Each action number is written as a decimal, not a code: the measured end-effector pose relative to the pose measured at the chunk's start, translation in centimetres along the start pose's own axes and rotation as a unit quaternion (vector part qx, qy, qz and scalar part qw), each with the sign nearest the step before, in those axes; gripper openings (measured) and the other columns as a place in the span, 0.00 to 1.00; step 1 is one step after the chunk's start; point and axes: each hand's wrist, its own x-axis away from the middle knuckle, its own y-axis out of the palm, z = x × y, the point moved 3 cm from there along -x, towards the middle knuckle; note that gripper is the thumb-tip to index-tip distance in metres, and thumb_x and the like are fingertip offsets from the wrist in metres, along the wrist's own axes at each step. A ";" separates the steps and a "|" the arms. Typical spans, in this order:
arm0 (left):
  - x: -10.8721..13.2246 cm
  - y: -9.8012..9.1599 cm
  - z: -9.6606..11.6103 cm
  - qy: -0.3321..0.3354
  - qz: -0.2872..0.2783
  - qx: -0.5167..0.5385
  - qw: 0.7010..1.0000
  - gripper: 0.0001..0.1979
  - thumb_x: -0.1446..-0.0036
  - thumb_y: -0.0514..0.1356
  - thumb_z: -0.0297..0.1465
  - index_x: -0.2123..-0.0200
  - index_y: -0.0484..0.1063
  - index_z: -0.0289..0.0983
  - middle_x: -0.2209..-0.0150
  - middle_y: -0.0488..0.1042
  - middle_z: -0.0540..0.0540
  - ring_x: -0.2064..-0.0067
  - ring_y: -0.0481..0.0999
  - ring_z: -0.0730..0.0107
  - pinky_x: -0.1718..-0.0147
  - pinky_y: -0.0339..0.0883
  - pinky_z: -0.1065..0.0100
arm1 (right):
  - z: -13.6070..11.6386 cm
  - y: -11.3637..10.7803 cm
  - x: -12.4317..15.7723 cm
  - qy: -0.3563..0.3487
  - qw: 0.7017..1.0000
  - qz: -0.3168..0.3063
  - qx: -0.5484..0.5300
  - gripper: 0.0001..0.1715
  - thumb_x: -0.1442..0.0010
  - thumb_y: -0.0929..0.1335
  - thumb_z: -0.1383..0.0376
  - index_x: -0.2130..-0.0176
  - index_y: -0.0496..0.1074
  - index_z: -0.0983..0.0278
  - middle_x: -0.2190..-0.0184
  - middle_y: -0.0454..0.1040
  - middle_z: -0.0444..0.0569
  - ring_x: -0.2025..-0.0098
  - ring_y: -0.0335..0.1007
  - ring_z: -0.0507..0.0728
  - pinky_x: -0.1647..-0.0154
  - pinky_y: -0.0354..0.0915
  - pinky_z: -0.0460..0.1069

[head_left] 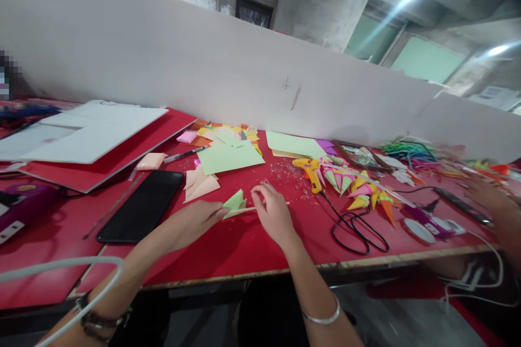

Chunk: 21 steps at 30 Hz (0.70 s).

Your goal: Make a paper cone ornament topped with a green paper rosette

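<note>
My left hand (195, 220) rests on the red table (228, 252) and pinches a folded light green paper piece (235, 201) at its fingertips. My right hand (272, 212) is closed on a thin stick (250, 209) that runs between both hands and touches the green paper. Folded peach paper pieces (200, 182) lie just behind my left hand. A large light green sheet (228, 158) lies farther back.
A black phone (141, 206) lies left of my hands. A yellow glue gun (311, 171) with a black cord (354, 227) and several coloured paper cones (364, 190) sit to the right. White boards (77, 130) lie at the left. Another person's blurred hand (486, 190) is at the right edge.
</note>
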 end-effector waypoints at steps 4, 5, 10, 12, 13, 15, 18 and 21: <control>-0.3 -0.2 0.3 -0.015 -0.018 0.035 0.999 0.19 0.40 0.41 0.42 0.74 0.58 0.37 0.75 0.60 0.51 0.73 0.59 0.71 0.72 0.54 0.70 | -2.6 -0.9 0.9 -0.062 0.998 0.016 0.023 0.09 0.39 0.59 0.62 0.62 0.66 0.60 0.64 0.72 0.45 0.59 0.66 0.54 0.42 0.39 0.57; -0.3 -0.2 0.3 -0.016 -0.020 0.053 0.998 0.19 0.40 0.41 0.43 0.74 0.58 0.37 0.75 0.59 0.52 0.73 0.58 0.71 0.72 0.54 0.70 | -3.0 -0.9 1.0 -0.074 0.997 0.007 0.025 0.08 0.40 0.60 0.62 0.62 0.66 0.60 0.65 0.72 0.45 0.60 0.66 0.54 0.42 0.38 0.57; -0.2 0.2 0.8 -0.021 -0.039 0.129 0.991 0.18 0.40 0.42 0.43 0.75 0.56 0.37 0.76 0.54 0.53 0.74 0.55 0.74 0.75 0.52 0.71 | -3.0 -0.5 1.2 -0.058 0.998 -0.004 0.025 0.09 0.41 0.62 0.58 0.66 0.68 0.60 0.69 0.73 0.43 0.62 0.65 0.54 0.47 0.42 0.56; -0.1 0.4 1.2 -0.018 -0.036 0.153 0.987 0.18 0.40 0.43 0.43 0.74 0.56 0.36 0.76 0.54 0.53 0.74 0.55 0.74 0.75 0.52 0.71 | -2.9 -0.5 1.2 -0.044 0.999 0.002 0.017 0.10 0.41 0.62 0.57 0.67 0.68 0.60 0.70 0.73 0.43 0.63 0.65 0.54 0.48 0.43 0.55; -0.1 0.4 1.3 -0.017 -0.035 0.163 0.986 0.18 0.40 0.43 0.43 0.74 0.57 0.36 0.76 0.53 0.52 0.74 0.55 0.74 0.75 0.53 0.71 | -2.8 -0.5 1.2 -0.041 0.999 0.005 0.014 0.11 0.41 0.62 0.56 0.68 0.67 0.60 0.71 0.73 0.43 0.63 0.65 0.54 0.49 0.43 0.55; 0.0 0.5 1.4 -0.021 -0.037 0.177 0.983 0.18 0.40 0.43 0.44 0.73 0.58 0.36 0.76 0.53 0.52 0.74 0.54 0.74 0.75 0.53 0.71 | -2.9 -0.7 1.1 -0.046 0.999 0.007 0.014 0.11 0.41 0.62 0.56 0.69 0.67 0.60 0.71 0.72 0.42 0.63 0.65 0.53 0.49 0.43 0.54; 0.1 0.6 1.2 -0.026 -0.049 0.184 0.981 0.19 0.40 0.43 0.44 0.73 0.58 0.36 0.76 0.53 0.52 0.74 0.55 0.74 0.75 0.54 0.72 | -3.0 -0.9 1.0 -0.065 0.998 -0.009 0.026 0.12 0.41 0.62 0.57 0.71 0.66 0.61 0.72 0.71 0.41 0.65 0.65 0.52 0.52 0.45 0.52; 0.1 0.7 1.1 -0.025 -0.049 0.188 0.981 0.19 0.41 0.44 0.44 0.73 0.59 0.36 0.76 0.53 0.52 0.74 0.55 0.74 0.75 0.54 0.72 | -3.1 -0.9 1.0 -0.075 0.996 -0.032 0.029 0.12 0.41 0.62 0.59 0.72 0.64 0.62 0.73 0.70 0.41 0.67 0.65 0.51 0.55 0.48 0.50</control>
